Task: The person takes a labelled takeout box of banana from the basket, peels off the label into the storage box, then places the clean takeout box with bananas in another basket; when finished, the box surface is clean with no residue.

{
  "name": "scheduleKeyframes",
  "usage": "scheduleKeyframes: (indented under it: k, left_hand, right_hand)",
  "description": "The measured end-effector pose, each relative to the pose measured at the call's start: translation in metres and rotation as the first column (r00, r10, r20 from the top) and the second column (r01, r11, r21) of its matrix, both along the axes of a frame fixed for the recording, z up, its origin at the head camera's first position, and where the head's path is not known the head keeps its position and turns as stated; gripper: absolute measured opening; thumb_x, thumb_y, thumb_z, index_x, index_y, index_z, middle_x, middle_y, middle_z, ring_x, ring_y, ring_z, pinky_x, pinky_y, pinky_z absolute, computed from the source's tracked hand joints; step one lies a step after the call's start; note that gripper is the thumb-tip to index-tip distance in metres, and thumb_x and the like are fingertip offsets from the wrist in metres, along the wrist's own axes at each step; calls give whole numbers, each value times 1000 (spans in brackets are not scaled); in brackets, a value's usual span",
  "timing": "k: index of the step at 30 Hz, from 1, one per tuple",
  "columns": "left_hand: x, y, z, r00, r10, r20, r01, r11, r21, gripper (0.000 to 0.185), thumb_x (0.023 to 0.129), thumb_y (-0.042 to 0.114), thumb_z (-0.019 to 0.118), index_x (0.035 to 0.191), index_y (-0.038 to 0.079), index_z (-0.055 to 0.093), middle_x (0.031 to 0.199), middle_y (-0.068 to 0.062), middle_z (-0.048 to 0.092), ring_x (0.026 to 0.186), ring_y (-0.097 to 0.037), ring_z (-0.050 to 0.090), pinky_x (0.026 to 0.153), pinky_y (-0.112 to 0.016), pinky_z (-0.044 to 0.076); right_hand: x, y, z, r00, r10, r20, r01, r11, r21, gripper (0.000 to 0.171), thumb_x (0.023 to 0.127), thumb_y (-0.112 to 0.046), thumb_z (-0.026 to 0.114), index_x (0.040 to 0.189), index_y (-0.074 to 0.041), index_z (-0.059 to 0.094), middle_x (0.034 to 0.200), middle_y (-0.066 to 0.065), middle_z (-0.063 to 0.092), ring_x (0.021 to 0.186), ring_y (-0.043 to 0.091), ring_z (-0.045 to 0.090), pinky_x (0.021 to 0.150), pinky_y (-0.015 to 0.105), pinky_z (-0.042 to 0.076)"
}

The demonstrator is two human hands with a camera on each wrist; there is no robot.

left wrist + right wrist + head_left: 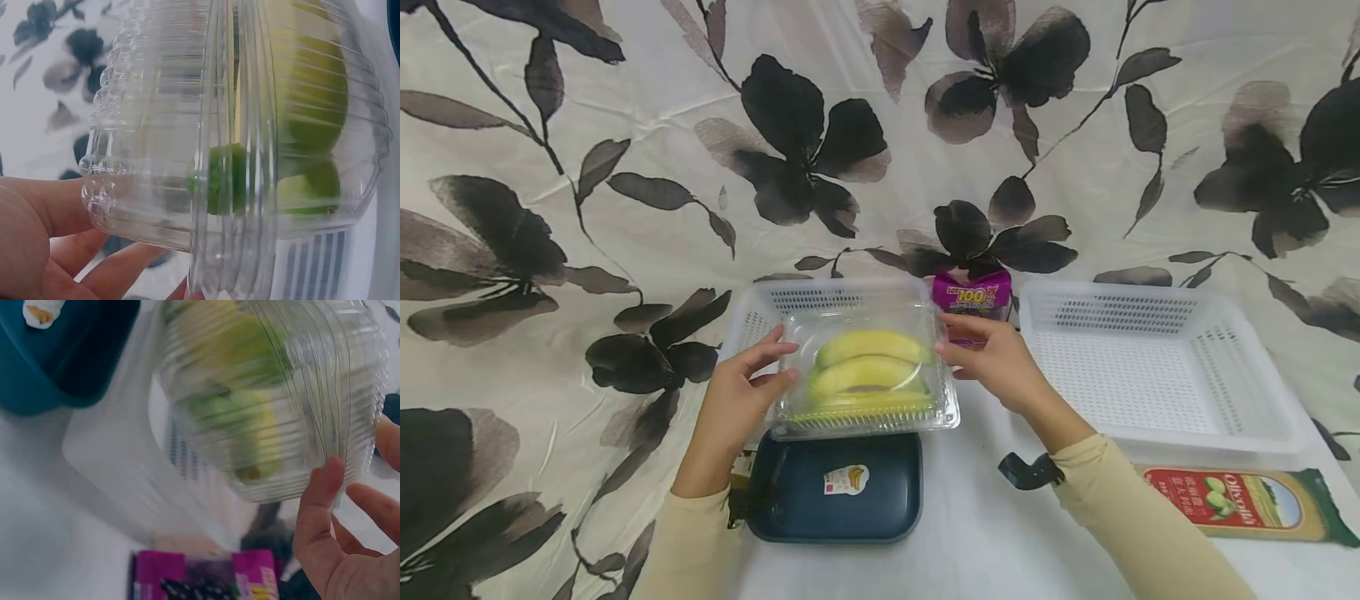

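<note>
A clear plastic clamshell box with yellow-green bananas inside is held up between both hands, over the left white basket. My left hand grips its left side, thumb toward the front and fingers farther back. At its right side, my right hand pinches the edge with thumb and fingers. In the right wrist view, the fingertips press against the ribbed wall near the seam. The lid looks closed over the fruit. Just in front sits a dark blue tray with a banana-picture sticker in it.
A purple candy bag marked "100" stands between the two baskets. The right white basket has perforated walls. A red and gold Olivoilà packet lies at the front right. Floral cloth hangs behind.
</note>
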State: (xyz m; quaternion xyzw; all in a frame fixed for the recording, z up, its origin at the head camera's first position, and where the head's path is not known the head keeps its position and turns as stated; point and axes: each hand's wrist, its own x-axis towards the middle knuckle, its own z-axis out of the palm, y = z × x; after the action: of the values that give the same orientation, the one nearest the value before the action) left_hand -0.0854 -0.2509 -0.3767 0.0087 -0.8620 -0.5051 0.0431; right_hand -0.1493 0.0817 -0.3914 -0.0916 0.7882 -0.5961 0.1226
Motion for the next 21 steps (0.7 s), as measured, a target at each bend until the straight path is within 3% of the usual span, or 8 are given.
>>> scheduleKeyframes:
  k: [5,9,13,16,21]
  left_hand:
    - [-18,-20,-1,1000,0,25,1,999,-34,36,96,9,70,132,7,68,159,-2,45,143,-33,49,89,-11,48]
    - [-35,-32,-6,999,9,47,-10,1000,30,37,97,8,69,134,5,66,159,-2,45,142,-34,49,88,-9,48]
    - [-52,-40,-14,996,21,83,-27,997,71,38,97,7,68,135,4,64,160,-1,45,143,-31,48,103,-27,52]
    - [-62,-46,-23,993,21,119,-29,998,61,39,98,7,66,136,5,63,161,-1,43,145,-31,47,113,-45,47]
    - [-73,-57,-34,985,8,173,-19,998,61,40,99,4,63,138,1,61,163,-3,40,146,-32,45,115,-47,44]
  right_hand:
    - [-18,-25,-10,998,-26,50,27,999,-33,53,95,-26,75,145,-17,59,134,17,65,119,33,67,88,46,62]
    - [-33,-39,-20,995,-52,88,57,997,-51,52,96,-25,74,145,-16,59,135,18,65,120,33,67,92,47,60]
    - [-44,-49,-30,993,-60,104,68,995,-69,50,97,-22,71,145,-14,59,136,20,64,120,35,67,92,47,60]
    - [-50,-56,-37,991,-68,115,74,996,-47,49,98,-23,71,144,-15,59,135,18,65,117,33,69,88,44,61]
    - [-55,-69,-43,995,-65,81,59,995,76,48,98,-27,71,143,-16,60,134,17,66,105,30,75,79,36,64]
